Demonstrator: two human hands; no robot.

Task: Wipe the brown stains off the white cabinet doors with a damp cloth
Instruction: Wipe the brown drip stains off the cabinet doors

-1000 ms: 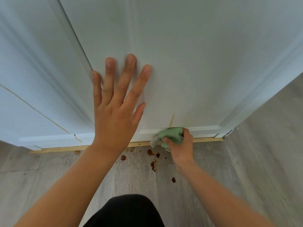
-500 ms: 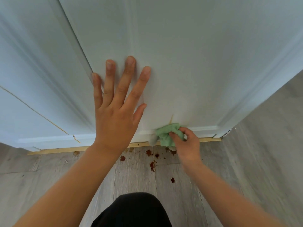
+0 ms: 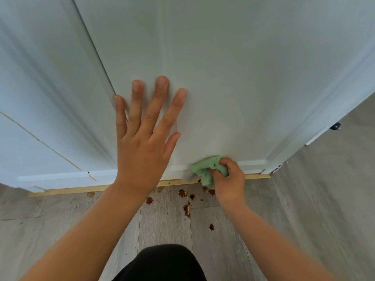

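A white cabinet door fills the upper view. My left hand lies flat against it with fingers spread, holding nothing. My right hand grips a crumpled green cloth and presses it to the door's bottom moulding, near the lower edge. No brown streak shows on the door above the cloth. A second white door stands to the left, with a thin brownish crack line running diagonally across its lower part.
Brown splatter spots dot the grey wood-look floor just below the doors. A bare wooden strip runs under the doors. A dark knee shows at the bottom. A small black fitting sits at the right.
My right hand has rubbed the cloth slightly up and to the right along the door's bottom edge, and the short brown streak above the cloth is gone. My left hand stays flat.
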